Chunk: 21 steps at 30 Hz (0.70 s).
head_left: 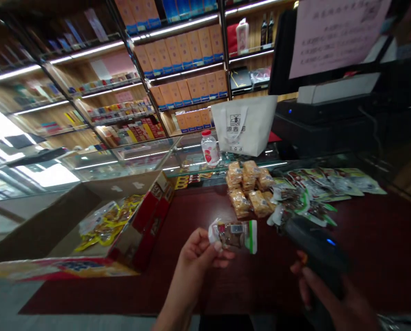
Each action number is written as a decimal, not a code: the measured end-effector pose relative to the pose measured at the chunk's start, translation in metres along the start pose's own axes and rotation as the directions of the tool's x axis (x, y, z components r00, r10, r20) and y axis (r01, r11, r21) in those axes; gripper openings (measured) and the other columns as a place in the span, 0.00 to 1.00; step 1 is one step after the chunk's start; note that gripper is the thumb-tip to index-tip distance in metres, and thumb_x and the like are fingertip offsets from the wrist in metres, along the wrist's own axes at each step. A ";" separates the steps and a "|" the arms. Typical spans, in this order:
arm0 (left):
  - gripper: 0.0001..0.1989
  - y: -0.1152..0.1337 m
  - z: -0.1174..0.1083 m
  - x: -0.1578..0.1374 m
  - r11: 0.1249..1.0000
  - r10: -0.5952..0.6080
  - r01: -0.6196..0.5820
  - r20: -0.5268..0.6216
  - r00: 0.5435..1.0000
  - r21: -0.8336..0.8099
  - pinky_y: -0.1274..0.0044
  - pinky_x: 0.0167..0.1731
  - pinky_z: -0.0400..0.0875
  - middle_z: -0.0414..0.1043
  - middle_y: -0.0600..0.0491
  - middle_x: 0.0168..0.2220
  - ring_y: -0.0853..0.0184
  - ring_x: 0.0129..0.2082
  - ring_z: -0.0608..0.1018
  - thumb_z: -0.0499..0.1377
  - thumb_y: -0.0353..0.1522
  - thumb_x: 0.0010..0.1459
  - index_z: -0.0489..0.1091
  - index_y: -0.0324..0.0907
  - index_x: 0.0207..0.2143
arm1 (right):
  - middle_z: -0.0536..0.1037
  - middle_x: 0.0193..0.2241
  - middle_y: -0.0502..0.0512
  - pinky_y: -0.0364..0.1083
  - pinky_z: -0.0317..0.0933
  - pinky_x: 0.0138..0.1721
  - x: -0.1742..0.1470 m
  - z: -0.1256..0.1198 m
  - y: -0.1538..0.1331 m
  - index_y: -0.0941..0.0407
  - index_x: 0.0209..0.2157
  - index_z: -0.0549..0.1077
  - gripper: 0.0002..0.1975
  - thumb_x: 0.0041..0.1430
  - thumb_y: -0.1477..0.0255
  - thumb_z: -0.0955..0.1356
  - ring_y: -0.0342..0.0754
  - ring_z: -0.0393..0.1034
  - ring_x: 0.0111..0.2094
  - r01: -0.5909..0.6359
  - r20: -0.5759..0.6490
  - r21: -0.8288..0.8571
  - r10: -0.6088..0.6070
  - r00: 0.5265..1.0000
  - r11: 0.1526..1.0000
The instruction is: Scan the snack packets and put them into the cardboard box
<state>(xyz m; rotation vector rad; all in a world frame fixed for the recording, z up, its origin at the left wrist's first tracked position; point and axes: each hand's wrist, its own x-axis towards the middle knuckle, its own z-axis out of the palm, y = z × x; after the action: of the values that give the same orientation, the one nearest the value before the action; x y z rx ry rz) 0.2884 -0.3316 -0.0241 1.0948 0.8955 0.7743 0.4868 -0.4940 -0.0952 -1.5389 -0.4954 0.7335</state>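
Pinched by its left end in my left hand (200, 253) is a small clear snack packet (234, 233) with a green and white strip on its right end. A barcode label shows on its upper face. My right hand (318, 285) is wrapped round the handle of a black barcode scanner (317, 243), which has a blue light on top; its head points left toward the packet. Behind the packet sits a cluster of wrapped golden snack packs (251, 188). More small packets (305, 202) with green strips lie in a heap beyond the scanner.
An open cardboard box (122, 266) at the left holds several yellow-edged packets (114, 220). A red-capped bottle (210, 149) and a white bag (246, 128) stand on the glass counter behind. A monitor with a pink notice (332, 34) is at the right. Stocked shelves (188, 73) line the back.
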 end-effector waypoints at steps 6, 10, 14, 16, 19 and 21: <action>0.24 -0.032 0.043 -0.006 0.963 -0.200 0.221 0.140 0.970 -0.153 0.79 0.27 0.77 0.82 0.48 0.30 0.63 0.29 0.84 0.78 0.41 0.36 0.73 0.41 0.32 | 0.72 0.15 0.46 0.44 0.60 0.20 0.003 0.029 -0.027 0.54 0.30 0.70 0.20 0.48 0.54 0.76 0.49 0.67 0.18 0.008 -0.040 0.010 -0.008 0.999 1.000; 0.23 -0.036 0.049 -0.008 0.946 -0.260 0.289 0.192 0.946 -0.144 0.80 0.27 0.77 0.83 0.46 0.32 0.62 0.30 0.84 0.79 0.40 0.34 0.77 0.40 0.31 | 0.71 0.14 0.45 0.44 0.58 0.20 0.001 0.026 -0.033 0.53 0.30 0.69 0.20 0.50 0.53 0.75 0.48 0.64 0.17 0.048 -0.081 0.035 -0.045 0.996 0.998; 0.22 -0.039 0.051 -0.003 0.945 -0.269 0.291 0.148 0.952 -0.152 0.80 0.23 0.75 0.82 0.48 0.27 0.64 0.23 0.82 0.79 0.41 0.30 0.76 0.40 0.26 | 0.70 0.14 0.45 0.44 0.57 0.20 0.002 0.019 -0.035 0.54 0.31 0.70 0.22 0.49 0.51 0.76 0.47 0.63 0.17 0.024 -0.092 0.062 -0.018 0.996 0.998; 0.23 -0.040 0.052 0.001 0.952 -0.246 0.260 0.104 0.964 -0.162 0.79 0.23 0.76 0.82 0.48 0.27 0.63 0.25 0.83 0.79 0.41 0.30 0.77 0.40 0.27 | 0.71 0.15 0.45 0.43 0.59 0.21 0.004 0.014 -0.034 0.55 0.37 0.72 0.25 0.50 0.50 0.75 0.47 0.64 0.18 0.027 -0.099 0.083 -0.019 0.995 0.996; 0.23 -0.043 0.050 0.008 0.971 -0.185 0.188 0.036 0.982 -0.147 0.77 0.27 0.78 0.83 0.47 0.29 0.59 0.29 0.85 0.78 0.41 0.33 0.78 0.39 0.30 | 0.73 0.19 0.47 0.44 0.62 0.25 0.005 0.002 -0.030 0.57 0.42 0.73 0.27 0.56 0.47 0.72 0.48 0.66 0.21 0.069 -0.074 0.072 -0.064 0.995 0.995; 0.22 -0.045 0.048 0.013 0.983 -0.140 0.138 -0.009 0.990 -0.120 0.77 0.30 0.79 0.83 0.47 0.31 0.58 0.32 0.85 0.77 0.41 0.36 0.78 0.39 0.31 | 0.74 0.19 0.49 0.45 0.62 0.25 0.001 -0.007 -0.026 0.57 0.37 0.74 0.26 0.59 0.45 0.70 0.48 0.66 0.20 0.076 0.007 0.036 -0.076 0.997 0.996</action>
<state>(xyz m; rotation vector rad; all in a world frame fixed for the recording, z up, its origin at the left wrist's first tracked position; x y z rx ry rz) 0.3409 -0.3518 -0.0604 0.9120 0.9189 0.7127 0.4955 -0.4950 -0.0702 -1.4761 -0.5411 0.6870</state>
